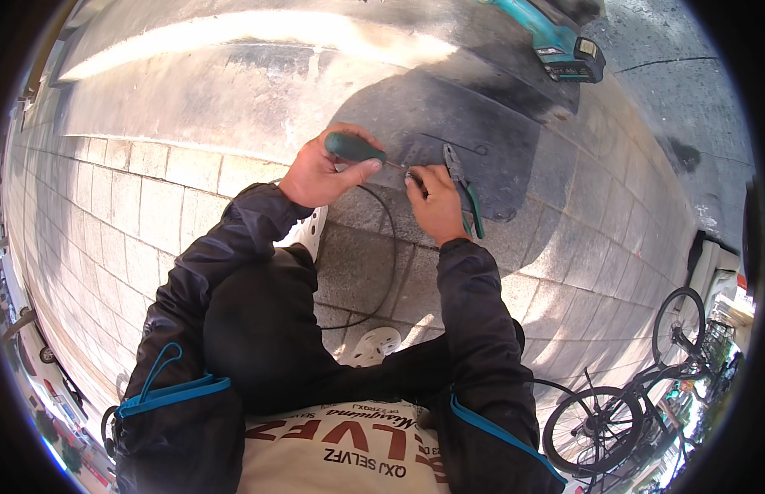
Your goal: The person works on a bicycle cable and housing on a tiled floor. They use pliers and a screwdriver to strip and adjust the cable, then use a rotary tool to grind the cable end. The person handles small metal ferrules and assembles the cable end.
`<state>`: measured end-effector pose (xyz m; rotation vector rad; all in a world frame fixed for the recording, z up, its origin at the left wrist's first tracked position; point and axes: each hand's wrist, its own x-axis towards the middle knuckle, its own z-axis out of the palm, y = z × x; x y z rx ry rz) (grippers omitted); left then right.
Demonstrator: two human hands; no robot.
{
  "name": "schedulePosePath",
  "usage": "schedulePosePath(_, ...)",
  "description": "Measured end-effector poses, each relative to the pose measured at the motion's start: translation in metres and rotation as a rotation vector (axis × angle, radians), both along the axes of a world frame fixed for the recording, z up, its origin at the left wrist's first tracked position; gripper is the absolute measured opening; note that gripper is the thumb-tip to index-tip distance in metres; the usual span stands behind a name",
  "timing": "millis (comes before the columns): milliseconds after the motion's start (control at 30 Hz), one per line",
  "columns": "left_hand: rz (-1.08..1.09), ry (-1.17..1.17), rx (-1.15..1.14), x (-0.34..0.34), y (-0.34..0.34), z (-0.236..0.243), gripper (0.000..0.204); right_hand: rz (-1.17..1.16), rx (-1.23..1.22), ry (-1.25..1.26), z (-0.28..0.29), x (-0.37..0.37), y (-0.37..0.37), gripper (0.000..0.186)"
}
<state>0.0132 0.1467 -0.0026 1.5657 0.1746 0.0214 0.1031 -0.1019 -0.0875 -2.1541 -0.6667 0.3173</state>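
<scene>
My left hand (329,173) is closed on the dark green handle of a tool (354,146), whose thin shaft reaches toward my right hand (433,202). My right hand's fingers are curled round a small dark piece at the end of that shaft, too small to name. Pliers (473,202) with green handles lie just beside my right hand, on a dark flat patch of the grey surface (506,169). A thin bent wire with a looped end (480,151) lies above the pliers. A black cable (389,247) curves from under my left hand down over the paving.
A teal power tool with a battery pack (555,45) lies at the upper right. A long stone ledge (201,99) runs across the top. A bicycle (592,426) stands at the lower right. My white clogs (367,344) rest on the pavers (181,189). Parked vehicles show at the far left.
</scene>
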Motion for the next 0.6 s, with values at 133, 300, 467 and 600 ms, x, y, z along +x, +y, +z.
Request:
schedulePosePath(133, 0.008, -0.023, 0.031, 0.001, -0.003, 0.004, 0.035, 0.002, -0.003, -0.011, 0.001, 0.000, 0.000, 0.025)
schedulePosePath(300, -0.002, -0.021, 0.095, 0.002, -0.005, 0.005, 0.035, -0.013, -0.016, -0.027, -0.001, -0.001, 0.000, 0.025)
schedulePosePath(467, 0.044, -0.018, 0.161, -0.001, 0.000, 0.003, 0.033, -0.010, -0.074, -0.134, 0.006, -0.003, 0.005, 0.025)
schedulePosePath(600, 0.168, -0.018, 0.030, -0.009, 0.010, -0.019, 0.031, -0.010, -0.130, -0.255, 0.005, -0.007, 0.015, 0.024)
